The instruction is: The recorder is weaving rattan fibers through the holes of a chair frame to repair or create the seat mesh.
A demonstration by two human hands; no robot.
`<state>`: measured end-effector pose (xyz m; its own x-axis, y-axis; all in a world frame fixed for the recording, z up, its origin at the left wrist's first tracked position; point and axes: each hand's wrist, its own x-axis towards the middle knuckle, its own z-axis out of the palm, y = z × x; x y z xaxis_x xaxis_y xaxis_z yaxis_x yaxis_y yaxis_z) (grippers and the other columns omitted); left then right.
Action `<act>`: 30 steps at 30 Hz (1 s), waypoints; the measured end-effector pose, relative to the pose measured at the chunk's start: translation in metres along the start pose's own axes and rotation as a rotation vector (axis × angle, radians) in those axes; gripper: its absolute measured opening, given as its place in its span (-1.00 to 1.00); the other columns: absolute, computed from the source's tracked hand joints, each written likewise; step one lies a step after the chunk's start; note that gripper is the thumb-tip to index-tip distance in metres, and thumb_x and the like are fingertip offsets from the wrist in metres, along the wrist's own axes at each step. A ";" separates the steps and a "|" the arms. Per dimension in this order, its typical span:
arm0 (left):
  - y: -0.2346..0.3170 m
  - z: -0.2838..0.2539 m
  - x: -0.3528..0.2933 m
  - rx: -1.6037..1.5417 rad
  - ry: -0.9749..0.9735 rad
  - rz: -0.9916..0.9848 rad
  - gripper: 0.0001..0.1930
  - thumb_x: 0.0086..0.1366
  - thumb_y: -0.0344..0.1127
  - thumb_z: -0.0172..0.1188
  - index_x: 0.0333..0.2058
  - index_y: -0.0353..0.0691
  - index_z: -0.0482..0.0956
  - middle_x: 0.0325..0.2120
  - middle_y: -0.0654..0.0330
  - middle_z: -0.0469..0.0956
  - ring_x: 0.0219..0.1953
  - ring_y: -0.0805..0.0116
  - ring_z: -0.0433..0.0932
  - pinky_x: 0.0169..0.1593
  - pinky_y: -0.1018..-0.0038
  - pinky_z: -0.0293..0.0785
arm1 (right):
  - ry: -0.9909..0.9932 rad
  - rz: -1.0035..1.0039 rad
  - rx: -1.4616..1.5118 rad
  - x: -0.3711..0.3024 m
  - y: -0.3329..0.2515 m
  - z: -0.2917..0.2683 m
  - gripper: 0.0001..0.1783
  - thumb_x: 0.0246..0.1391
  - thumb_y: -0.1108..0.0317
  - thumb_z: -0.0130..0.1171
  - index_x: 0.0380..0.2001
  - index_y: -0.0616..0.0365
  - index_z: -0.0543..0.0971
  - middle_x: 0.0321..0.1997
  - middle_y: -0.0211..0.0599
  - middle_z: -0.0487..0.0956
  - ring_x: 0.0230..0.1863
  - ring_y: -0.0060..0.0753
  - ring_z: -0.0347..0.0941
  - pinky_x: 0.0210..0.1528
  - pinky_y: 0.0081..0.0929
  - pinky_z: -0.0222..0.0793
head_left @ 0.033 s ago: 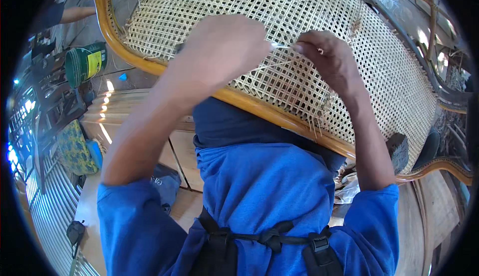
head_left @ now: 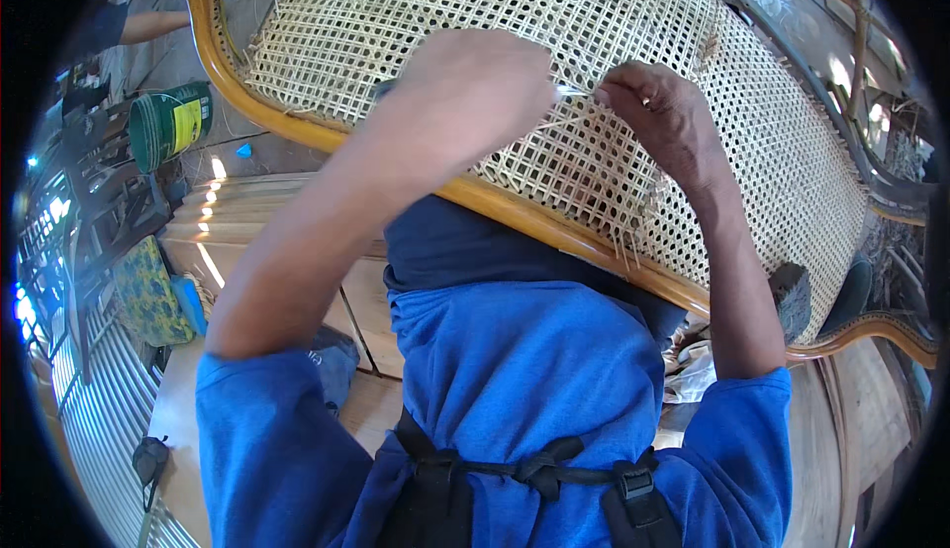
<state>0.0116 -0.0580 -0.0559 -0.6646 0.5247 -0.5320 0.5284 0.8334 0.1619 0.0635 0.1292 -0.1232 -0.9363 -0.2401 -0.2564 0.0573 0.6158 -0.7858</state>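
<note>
A woven cane panel (head_left: 782, 152) in a curved, varnished wooden frame (head_left: 554, 226) lies across my lap. Over its middle, my left hand (head_left: 480, 93) is closed around a thin tool with a shiny metal shaft (head_left: 572, 90). A dark end of that tool shows behind the fist; the rest is hidden in it. My right hand (head_left: 665, 117) pinches at the tool's tip, and a pale cane strand (head_left: 554, 124) seems to run from its fingertips toward the left wrist. Loose cane ends (head_left: 625, 249) stick out over the front rail.
Left of the frame stands a dark green bucket (head_left: 163, 130) with a yellow label. Wooden boards (head_left: 257, 206) lie below it, near a yellow-and-green patterned object (head_left: 153, 291). Another person's arm (head_left: 156, 28) shows at the upper left. A grey block (head_left: 790, 300) is at the right.
My left hand and the tool have shifted a little to the right. My right hand has moved slightly the same way, keeping its pinch.
</note>
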 end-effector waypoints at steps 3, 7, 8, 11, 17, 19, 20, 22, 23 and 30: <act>0.012 0.017 0.025 0.036 0.047 0.184 -0.77 0.13 -0.33 0.01 -0.51 -0.33 0.60 -0.54 -0.04 0.58 -0.43 0.06 0.60 -0.33 0.17 0.48 | 0.037 -0.005 -0.158 -0.001 0.026 0.002 -0.79 0.09 0.25 0.14 -0.44 0.18 0.57 -0.63 -0.19 0.52 -0.64 -0.31 0.42 -0.51 -0.37 0.37; 0.022 0.012 0.044 0.138 0.002 0.272 -0.84 0.04 -0.46 0.05 -0.51 -0.32 0.62 -0.53 -0.01 0.60 -0.42 0.13 0.63 -0.32 0.27 0.52 | -0.042 0.106 -0.152 -0.003 0.034 -0.002 -0.80 0.08 0.27 0.14 -0.46 0.20 0.57 -0.65 -0.18 0.52 -0.64 -0.34 0.44 -0.51 -0.37 0.38; 0.024 0.010 0.047 0.133 -0.010 0.279 -0.84 0.04 -0.46 0.05 -0.51 -0.32 0.62 -0.53 -0.01 0.60 -0.42 0.13 0.63 -0.32 0.27 0.52 | -0.040 0.107 -0.126 -0.003 0.034 -0.003 -0.80 0.08 0.28 0.13 -0.47 0.20 0.57 -0.65 -0.18 0.52 -0.63 -0.36 0.45 -0.50 -0.37 0.39; 0.025 0.006 0.054 0.192 -0.064 0.351 -0.85 0.02 -0.45 0.06 -0.51 -0.32 0.63 -0.53 0.00 0.60 -0.42 0.15 0.63 -0.29 0.29 0.52 | -0.099 0.172 -0.091 -0.001 0.033 -0.007 -0.81 0.07 0.31 0.12 -0.50 0.21 0.55 -0.67 -0.16 0.50 -0.66 -0.38 0.43 -0.50 -0.35 0.39; 0.031 0.008 0.059 0.197 -0.154 0.352 -0.85 0.02 -0.44 0.08 -0.50 -0.30 0.64 -0.51 0.00 0.60 -0.38 0.14 0.63 -0.27 0.29 0.52 | -0.124 0.127 -0.076 0.000 0.037 -0.010 -0.86 -0.02 0.40 0.06 -0.53 0.25 0.53 -0.70 -0.14 0.47 -0.67 -0.35 0.41 -0.52 -0.33 0.38; 0.036 0.005 0.061 0.163 -0.215 0.319 -0.84 0.03 -0.44 0.08 -0.48 -0.31 0.65 -0.51 -0.01 0.60 -0.37 0.14 0.63 -0.26 0.29 0.53 | -0.127 0.154 -0.049 0.002 0.034 -0.010 -0.83 -0.01 0.37 0.08 -0.55 0.26 0.52 -0.69 -0.11 0.48 -0.67 -0.31 0.42 -0.52 -0.31 0.39; 0.038 0.004 0.061 0.125 -0.278 0.288 -0.84 0.04 -0.44 0.08 -0.47 -0.31 0.65 -0.50 -0.02 0.60 -0.35 0.13 0.63 -0.25 0.29 0.53 | -0.124 0.148 -0.052 0.002 0.036 -0.009 -0.83 -0.01 0.37 0.08 -0.55 0.26 0.52 -0.69 -0.11 0.48 -0.67 -0.31 0.42 -0.52 -0.31 0.39; 0.037 0.007 0.058 0.160 -0.256 0.298 -0.82 0.07 -0.44 0.06 -0.45 -0.31 0.65 -0.48 -0.03 0.61 -0.35 0.11 0.63 -0.23 0.29 0.53 | -0.146 0.094 -0.183 0.005 0.038 -0.005 -0.79 0.02 0.32 0.11 -0.55 0.25 0.52 -0.68 -0.09 0.49 -0.65 -0.26 0.43 -0.50 -0.29 0.39; 0.035 0.009 0.056 0.105 -0.228 0.272 -0.82 0.07 -0.44 0.04 -0.45 -0.32 0.65 -0.47 -0.04 0.61 -0.35 0.11 0.63 -0.24 0.29 0.53 | -0.153 0.092 -0.168 0.006 0.037 -0.005 -0.76 0.04 0.27 0.13 -0.53 0.25 0.54 -0.64 -0.07 0.51 -0.62 -0.21 0.46 -0.46 -0.26 0.41; 0.022 0.044 0.040 0.086 -0.003 0.284 -0.81 0.09 -0.42 0.00 -0.46 -0.28 0.62 -0.49 -0.02 0.59 -0.38 0.09 0.62 -0.29 0.25 0.53 | -0.221 0.236 -0.264 0.006 0.020 -0.009 -0.72 0.09 0.19 0.12 -0.45 0.21 0.59 -0.55 -0.08 0.56 -0.52 -0.20 0.52 -0.37 -0.25 0.45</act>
<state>0.0199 -0.0260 -0.1104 -0.4823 0.7342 -0.4778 0.7357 0.6356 0.2340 0.0559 0.1471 -0.1352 -0.8094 -0.2073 -0.5495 0.1436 0.8374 -0.5274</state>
